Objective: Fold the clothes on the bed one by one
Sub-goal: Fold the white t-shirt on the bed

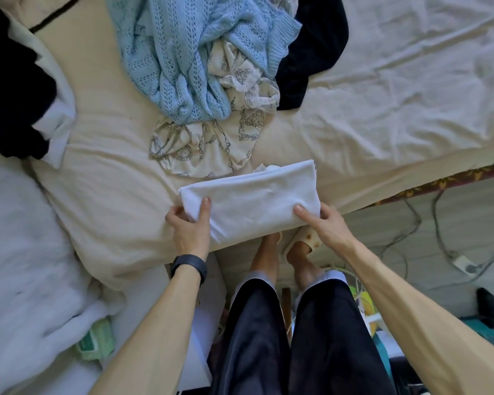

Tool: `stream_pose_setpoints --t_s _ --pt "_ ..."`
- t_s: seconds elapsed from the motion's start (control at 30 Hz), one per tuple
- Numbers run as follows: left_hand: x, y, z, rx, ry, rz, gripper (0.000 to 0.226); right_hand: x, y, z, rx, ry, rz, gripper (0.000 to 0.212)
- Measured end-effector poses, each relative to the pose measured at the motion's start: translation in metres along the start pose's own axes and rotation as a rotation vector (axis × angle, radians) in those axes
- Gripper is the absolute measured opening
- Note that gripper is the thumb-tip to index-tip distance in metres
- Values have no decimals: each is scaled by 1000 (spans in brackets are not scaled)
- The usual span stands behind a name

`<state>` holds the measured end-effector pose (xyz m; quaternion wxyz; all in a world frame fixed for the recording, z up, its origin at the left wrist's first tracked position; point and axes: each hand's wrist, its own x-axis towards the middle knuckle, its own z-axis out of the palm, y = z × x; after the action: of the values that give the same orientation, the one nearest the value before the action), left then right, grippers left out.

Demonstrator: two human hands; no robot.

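A folded white garment [251, 198] lies across the near edge of the bed [111, 178]. My left hand [188, 226] grips its left end, thumb on top and fingers underneath. My right hand [322, 223] holds its right end the same way. Behind it lies a heap of unfolded clothes: a light blue knitted sweater [183, 58], a cream printed garment [211, 143] under it, and a dark navy piece [311, 49] to the right.
A black and white garment [20, 89] lies at the bed's left. A white duvet [26, 266] fills the lower left. Cables and a power strip [462, 263] lie on the floor at the right, beside my slippered feet [300, 246].
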<state>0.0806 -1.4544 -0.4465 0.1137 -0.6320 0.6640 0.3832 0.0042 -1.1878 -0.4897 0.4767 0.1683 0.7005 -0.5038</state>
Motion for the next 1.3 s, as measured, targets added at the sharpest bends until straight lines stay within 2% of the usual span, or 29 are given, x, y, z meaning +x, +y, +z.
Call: stream_pose_setpoints --t_s 0.1,0.2,0.27,0.33,0.4,0.5,0.57,0.63,0.7,0.77,0.9,1.07,1.17,1.23,1.3 --pt "19 -3 -2 56 -67 -33 49 -10 2 0 -19 15 31 26" --pt "31 1 -1 82 -71 49 54 -20 20 13 10 94 100 36" --pt "27 6 0 107 -90 75 48 -24 26 24 44 184 104 43" --pt "24 5 -1 111 -123 89 38 -20 24 29 63 218 91 34" --pt "23 2 -5 106 -181 93 31 -12 22 25 105 170 105 23" --pt "27 -6 -15 71 -285 109 39 -10 16 15 20 128 118 38" --pt "29 -8 -20 54 -335 121 39 -14 9 12 -134 196 102 58" --pt "30 -8 -24 37 -338 139 29 -18 6 11 -163 279 104 73" --pt "27 -3 -27 -25 -330 130 29 -22 2 11 -133 329 99 78" --pt "20 3 -28 -85 -359 105 36 -31 -8 5 -85 361 106 66" --pt "-10 26 -45 -88 -414 67 27 -69 -45 -21 -83 321 91 41" --pt "-59 79 -60 -40 -469 45 33 -129 -97 -56 -159 395 75 31" --pt "-99 112 -60 -4 -651 -93 43 -163 -113 -76 -95 452 68 29" --pt "-122 127 -54 58 -718 -78 45 -183 -120 -93 -82 500 40 30" --pt "-140 139 -39 63 -718 -53 46 -203 -121 -111 -68 561 12 32"
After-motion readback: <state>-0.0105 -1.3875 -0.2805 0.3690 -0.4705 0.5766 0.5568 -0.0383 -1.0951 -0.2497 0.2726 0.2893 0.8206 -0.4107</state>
